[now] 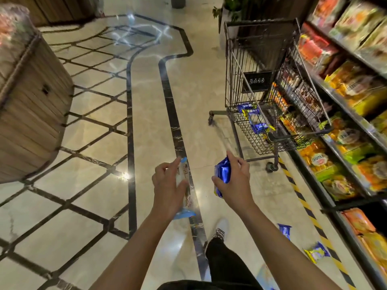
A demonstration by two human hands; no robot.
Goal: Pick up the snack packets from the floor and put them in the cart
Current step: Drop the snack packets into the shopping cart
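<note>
Task midway. Left hand (167, 185) grips a white packet (184, 185); right hand (234, 183) grips a blue packet (223, 174), both short of the cart (236, 84) (blue packets (255, 120) already inside). Two floor packets (316, 251) remain by the shelf (343, 114).

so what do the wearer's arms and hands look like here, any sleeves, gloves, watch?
Both arms are bare up to the frame's lower edge: no sleeves in view. The left hand and right hand are ungloved, with no rings, watch or wristband showing. Fingers look bare, though the picture is slightly motion-blurred. Lower down are dark trousers and a light shoe.
</note>
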